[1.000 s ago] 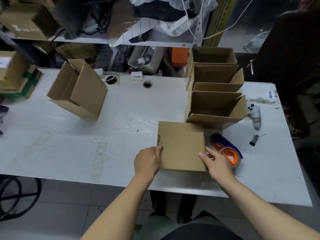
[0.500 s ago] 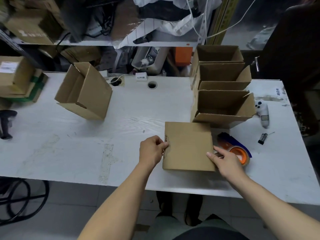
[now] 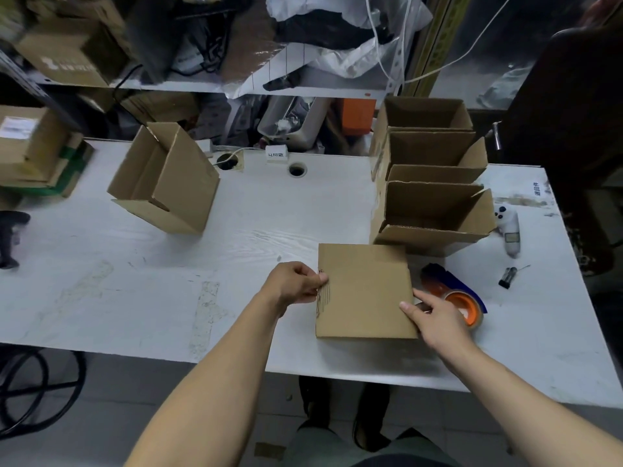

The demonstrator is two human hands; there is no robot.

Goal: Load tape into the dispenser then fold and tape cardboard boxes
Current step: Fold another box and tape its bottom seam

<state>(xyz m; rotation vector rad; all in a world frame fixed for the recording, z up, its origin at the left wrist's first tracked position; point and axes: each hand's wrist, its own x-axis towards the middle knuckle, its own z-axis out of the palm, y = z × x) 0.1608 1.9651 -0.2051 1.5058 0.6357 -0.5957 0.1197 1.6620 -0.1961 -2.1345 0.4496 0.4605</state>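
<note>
Box, flat cardboard, between both hands on table; light, stiff, likely bends at creases. Left hand pinches left edge; right hand fingers relaxed against right edge. Dispenser just beyond right fingers

Small white block at table's far edge: dark marks on its face, too blurred for me to read. Blue chars on sticker, far right of tabletop, unreadable. Shelf box has white logo, illegible. Printed marks on flat cardboard left edge, can't read.
</note>
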